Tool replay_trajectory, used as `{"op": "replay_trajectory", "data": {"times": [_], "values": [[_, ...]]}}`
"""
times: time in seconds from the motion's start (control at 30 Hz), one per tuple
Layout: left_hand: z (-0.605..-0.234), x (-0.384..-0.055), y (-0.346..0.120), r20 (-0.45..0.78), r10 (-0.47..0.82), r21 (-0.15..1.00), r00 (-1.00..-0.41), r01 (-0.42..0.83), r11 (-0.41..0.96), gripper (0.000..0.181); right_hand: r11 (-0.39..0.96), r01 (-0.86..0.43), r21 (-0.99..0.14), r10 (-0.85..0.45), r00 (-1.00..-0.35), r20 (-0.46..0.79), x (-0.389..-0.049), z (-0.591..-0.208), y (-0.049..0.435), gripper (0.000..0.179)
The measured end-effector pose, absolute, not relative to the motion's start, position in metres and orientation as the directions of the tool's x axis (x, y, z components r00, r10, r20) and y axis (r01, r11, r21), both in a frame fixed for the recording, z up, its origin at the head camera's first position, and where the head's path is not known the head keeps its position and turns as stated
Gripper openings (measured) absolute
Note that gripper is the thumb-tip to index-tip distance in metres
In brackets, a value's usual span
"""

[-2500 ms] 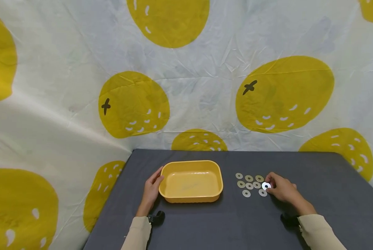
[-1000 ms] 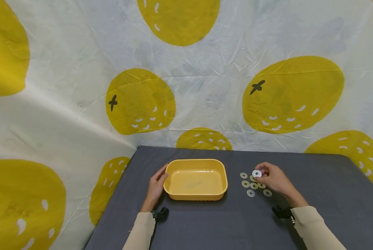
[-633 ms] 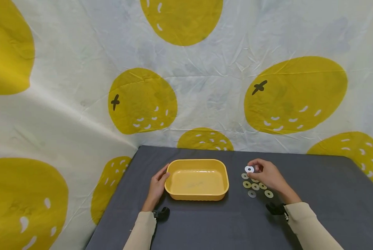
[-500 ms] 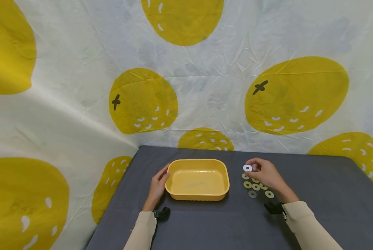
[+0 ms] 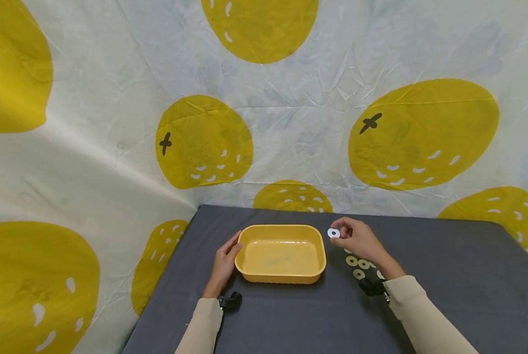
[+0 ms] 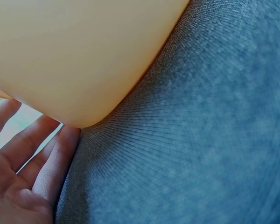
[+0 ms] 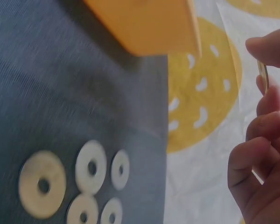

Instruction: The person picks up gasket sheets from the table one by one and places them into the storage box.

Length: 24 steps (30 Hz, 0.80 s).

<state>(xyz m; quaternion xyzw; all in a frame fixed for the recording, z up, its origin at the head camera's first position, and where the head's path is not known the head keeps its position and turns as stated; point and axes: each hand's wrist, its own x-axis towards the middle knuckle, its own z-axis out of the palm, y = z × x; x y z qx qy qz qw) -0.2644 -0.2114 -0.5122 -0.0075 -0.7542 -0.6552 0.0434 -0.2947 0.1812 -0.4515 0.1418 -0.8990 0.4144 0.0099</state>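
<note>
In the head view my left hand [image 5: 223,265] rests on the left end of a yellow rectangular plastic basin [image 5: 281,255], its thumb at the rim. The left wrist view shows the extended fingers [image 6: 51,177] touching the basin's outer wall, close over the cloth. My right hand [image 5: 359,240] is raised just right of the basin and pinches a shiny flat washer [image 5: 334,233] between thumb and fingers. The right wrist view has that washer [image 7: 263,77] edge-on. Several more flat washers [image 5: 351,261] lie on the table, partly hidden under my right hand and wrist.
A dark grey cloth covers the table [image 5: 290,319]. Behind it and to the left hangs a white curtain [image 5: 290,137] printed with big yellow fruits. Both wrists wear black straps with a camera [image 5: 233,302].
My right hand has picked the washer up from the group and carried it left and upward toward the basin. The left hand has stayed on the basin. The head view has shifted slightly.
</note>
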Motion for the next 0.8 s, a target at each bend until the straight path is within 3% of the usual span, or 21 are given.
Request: {"op": "replay_trajectory", "data": {"times": [0.33,0.57,0.8], "values": [[-0.546,-0.283,-0.218,0.113,-0.056,0.981,-0.992,0.102,0.163,0.052,0.57,-0.324,-0.756,-0.318,-0.934,0.161,-0.303,-0.439,0.131,0.03],[-0.546,-0.282,-0.218,0.113,-0.061,0.981,-0.992,0.101,0.166,0.051,0.534,-0.365,-0.763,-0.382,-0.909,0.168,-0.305,-0.436,0.099,0.029],[-0.549,-0.282,-0.219,0.116,-0.082,0.975,-0.99,0.098,0.197,0.047,0.524,-0.319,-0.789,-0.379,-0.918,0.12,-0.306,-0.437,0.07,0.03]]}}
